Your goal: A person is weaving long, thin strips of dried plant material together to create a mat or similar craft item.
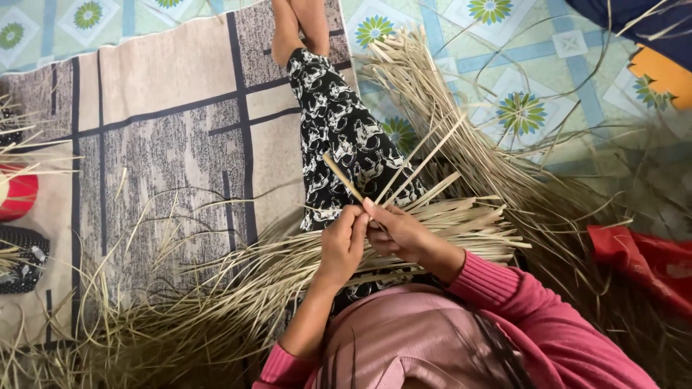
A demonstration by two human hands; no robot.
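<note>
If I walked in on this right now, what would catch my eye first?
Probably the two hands at the centre: the left hand and right hand meet around thin pale strips that fan upward. Beneath them a bundle of flat strips lies across the lap, and loose dry fibres spread over the grey mat at left.

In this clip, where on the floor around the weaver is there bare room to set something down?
The patterned mat is bare between the outstretched leg and the red object at the left edge. The tiled floor top right carries only stray strands. Dried leaf strips crowd the lap, both hands and the whole right side.
</note>
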